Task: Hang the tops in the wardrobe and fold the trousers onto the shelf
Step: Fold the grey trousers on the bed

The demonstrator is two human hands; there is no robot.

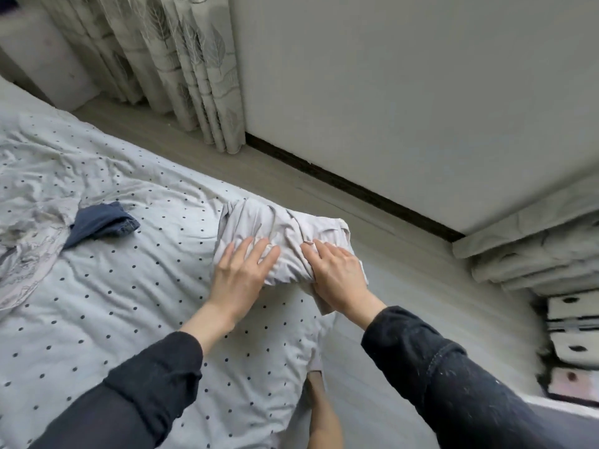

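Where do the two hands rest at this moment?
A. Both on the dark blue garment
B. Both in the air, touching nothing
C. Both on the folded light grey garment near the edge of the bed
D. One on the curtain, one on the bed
C: the left hand and the right hand both lie on the grey garment; the blue garment lies apart, untouched.

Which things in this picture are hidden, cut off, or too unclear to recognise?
Head view only:
- Pale folded garment: trousers or top, unclear; the left hand and right hand cover its near edge.
- Dark blue cloth: bunched, type unclear.
- Patterned fabric: cut off by the left edge.
- Stacked items: cut off by the right edge.
- Wardrobe and shelf: not recognisable.
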